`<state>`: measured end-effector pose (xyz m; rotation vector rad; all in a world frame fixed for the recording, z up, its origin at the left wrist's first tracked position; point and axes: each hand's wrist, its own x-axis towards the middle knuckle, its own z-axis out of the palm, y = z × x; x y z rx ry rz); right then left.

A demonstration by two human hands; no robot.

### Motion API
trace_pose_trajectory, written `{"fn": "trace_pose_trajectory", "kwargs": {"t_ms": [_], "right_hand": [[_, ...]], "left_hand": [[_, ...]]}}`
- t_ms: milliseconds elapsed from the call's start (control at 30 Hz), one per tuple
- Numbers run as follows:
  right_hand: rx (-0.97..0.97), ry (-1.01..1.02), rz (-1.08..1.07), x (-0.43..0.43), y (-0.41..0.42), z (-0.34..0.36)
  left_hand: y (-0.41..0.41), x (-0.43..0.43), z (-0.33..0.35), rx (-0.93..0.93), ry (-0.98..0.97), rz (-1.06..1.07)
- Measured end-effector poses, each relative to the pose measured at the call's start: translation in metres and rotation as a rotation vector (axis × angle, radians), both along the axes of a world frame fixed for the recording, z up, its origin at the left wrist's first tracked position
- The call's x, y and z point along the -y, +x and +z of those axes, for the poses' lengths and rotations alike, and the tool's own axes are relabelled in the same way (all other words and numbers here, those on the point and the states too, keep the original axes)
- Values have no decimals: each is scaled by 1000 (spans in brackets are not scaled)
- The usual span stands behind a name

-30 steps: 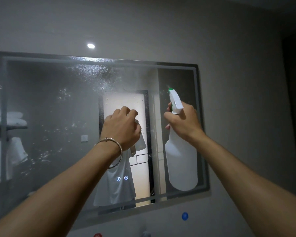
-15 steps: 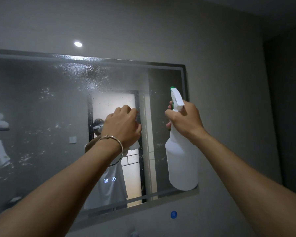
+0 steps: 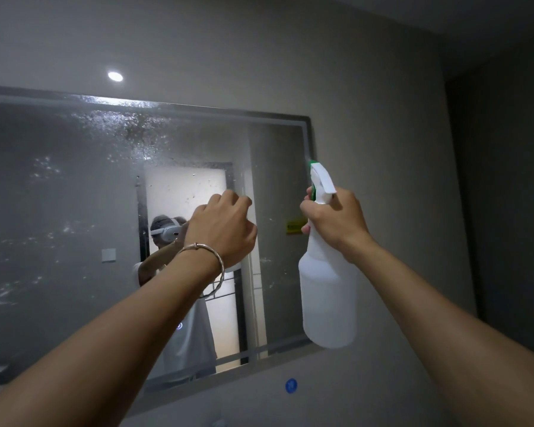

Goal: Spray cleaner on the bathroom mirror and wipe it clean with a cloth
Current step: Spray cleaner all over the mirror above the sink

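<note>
We face the mirror on a grey wall in a dim room. Its glass is speckled with droplets, thickest near the top edge. Our right hand grips the neck of the white spray bottle, upright before the mirror's right edge. Our left hand, 1 bracelet at the wrist, is curled before the glass; we cannot tell whether it holds anything. 1 blue sticker sits on the wall below.

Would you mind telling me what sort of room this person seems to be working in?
Most likely a bathroom, though no sink or tap is in view. A wide mirror fixed to the wall has a lit touch button, droplets fleck its glass, and the right hand holds a spray bottle up to it.
</note>
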<state>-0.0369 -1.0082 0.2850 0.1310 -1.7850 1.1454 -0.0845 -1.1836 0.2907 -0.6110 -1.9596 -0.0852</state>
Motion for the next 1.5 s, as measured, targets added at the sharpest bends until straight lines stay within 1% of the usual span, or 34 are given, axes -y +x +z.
{"fn": "trace_pose_trajectory", "kwargs": {"t_ms": [167,267,567,767,1033,1200,1367,1500], "right_hand": [[26,84,-98,-13,-3,-15],[22,118,-113,-23,-5,-19],[21,-55,-44,-58,-13,-13],[5,-60,-48,-64,-30,-23],[-41,-98,-1,-81,-36,0],[-7,-26,-32,-80,-34,-5],[65,49,5,-83,-41,-25],[118,26,-3,-89,-45,-40]], "left_hand": [[0,-18,-5,23,5,-33],[-3,-27,-8,30,7,-43],[-11,-43,-14,56,0,-6],[-23,-49,-24,93,-26,17],[-35,-58,-20,75,-23,18],[-34,-69,-24,80,-32,15],[-41,-75,-37,116,-23,29],[-44,-78,-47,148,-32,43]]}}
